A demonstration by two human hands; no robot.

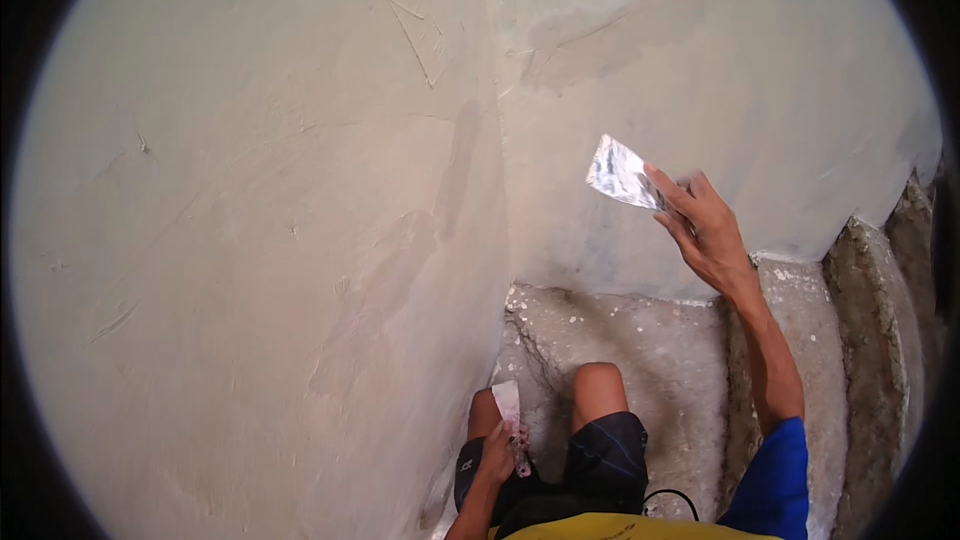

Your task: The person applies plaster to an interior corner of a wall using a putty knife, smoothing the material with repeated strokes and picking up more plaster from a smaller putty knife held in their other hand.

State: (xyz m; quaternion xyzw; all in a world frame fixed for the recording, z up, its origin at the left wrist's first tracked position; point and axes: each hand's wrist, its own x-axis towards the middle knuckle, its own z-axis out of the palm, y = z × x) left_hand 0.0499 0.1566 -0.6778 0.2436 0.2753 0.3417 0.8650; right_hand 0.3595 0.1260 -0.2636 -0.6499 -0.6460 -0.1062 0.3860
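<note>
My right hand (708, 235) is raised in front of the wall, its fingers closed around a putty knife (620, 173). The shiny metal blade widens toward its end and points up and left; its handle is mostly hidden by my fingers. Down by my left knee, my left hand (498, 452) grips a second, narrower scraper (507, 401), its pale smeared blade upward. Both blades are held apart from each other. Darker, damp-looking patches (615, 35) mark the greyish wall (250, 270), along with scratches and thin cracks.
A vertical inside corner (500, 120) divides the wall. Rough concrete steps (790, 340) with white specks run along the right. My knees (600, 390) are over a concrete landing (660, 360) at the wall's foot. A thin black cable (672, 492) loops beside my shorts.
</note>
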